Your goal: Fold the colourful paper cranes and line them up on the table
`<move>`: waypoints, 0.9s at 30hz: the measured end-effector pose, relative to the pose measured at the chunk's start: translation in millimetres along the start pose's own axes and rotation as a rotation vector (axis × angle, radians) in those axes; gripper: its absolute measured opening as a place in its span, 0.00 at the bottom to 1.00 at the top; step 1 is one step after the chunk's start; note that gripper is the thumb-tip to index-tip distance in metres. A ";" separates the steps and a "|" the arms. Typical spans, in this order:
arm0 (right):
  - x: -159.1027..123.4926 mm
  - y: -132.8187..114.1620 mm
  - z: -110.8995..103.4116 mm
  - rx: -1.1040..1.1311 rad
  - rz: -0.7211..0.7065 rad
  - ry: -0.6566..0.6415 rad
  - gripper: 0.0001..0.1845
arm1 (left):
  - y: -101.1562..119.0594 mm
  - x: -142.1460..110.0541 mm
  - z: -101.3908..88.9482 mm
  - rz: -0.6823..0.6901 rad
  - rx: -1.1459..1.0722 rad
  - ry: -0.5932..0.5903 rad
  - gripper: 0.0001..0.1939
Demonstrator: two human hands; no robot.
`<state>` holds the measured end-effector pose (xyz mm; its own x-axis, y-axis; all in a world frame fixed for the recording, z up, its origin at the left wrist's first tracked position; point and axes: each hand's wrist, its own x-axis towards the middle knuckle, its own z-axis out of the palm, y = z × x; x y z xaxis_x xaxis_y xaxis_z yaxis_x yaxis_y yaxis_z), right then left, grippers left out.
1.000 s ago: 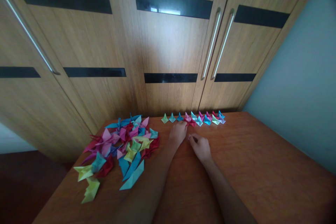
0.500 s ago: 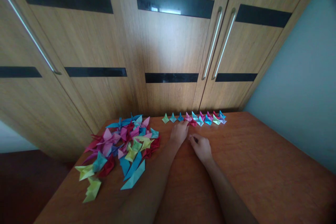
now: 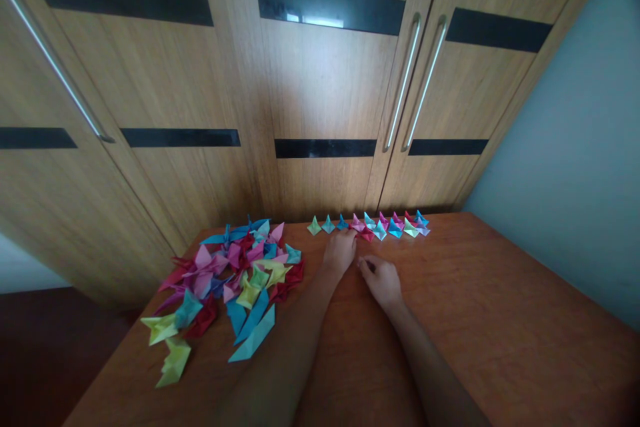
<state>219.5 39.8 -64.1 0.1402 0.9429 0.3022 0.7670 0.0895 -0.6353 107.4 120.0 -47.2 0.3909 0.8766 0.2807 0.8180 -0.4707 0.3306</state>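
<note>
Small folded origami pieces stand in two rows along the far side of the table. My left hand (image 3: 341,251) reaches to the near row, its fingers closed at the left edge of a red origami piece (image 3: 367,235). The fingertips are partly hidden, but they seem to pinch that piece. A light blue origami piece (image 3: 380,231) stands just right of the red one. Behind my left hand are a pink origami piece (image 3: 357,221) and a blue one (image 3: 342,221). My right hand (image 3: 383,281) rests nearer to me, fingers curled, with nothing visible in them.
A loose heap of origami in many colours (image 3: 203,270) covers the left of the brown table (image 3: 480,307). Two yellow pieces lie at its near left edge. A wooden wardrobe (image 3: 325,87) with metal handles rises behind the table, and a pale wall (image 3: 565,167) stands right.
The view has shifted very slightly. Both hands stay in nearly the same places, and the origami rows and heap look the same.
</note>
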 end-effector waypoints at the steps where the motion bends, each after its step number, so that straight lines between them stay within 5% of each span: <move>1: 0.0 -0.3 -0.2 -0.001 -0.004 -0.001 0.17 | 0.4 -0.1 -0.8 0.001 0.000 -0.002 0.13; 20: 0.4 2.2 2.1 -0.024 0.001 -0.008 0.17 | 12.6 -13.1 -14.3 -0.002 0.019 -0.012 0.11; 27: -2.3 -0.2 -0.7 -0.036 0.005 -0.050 0.17 | 13.4 -61.8 -63.1 0.028 0.050 0.032 0.17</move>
<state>219.4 37.4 -64.1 0.1132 0.9581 0.2631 0.7887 0.0744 -0.6103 67.6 53.3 -3.2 0.4007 0.8593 0.3179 0.8274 -0.4885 0.2773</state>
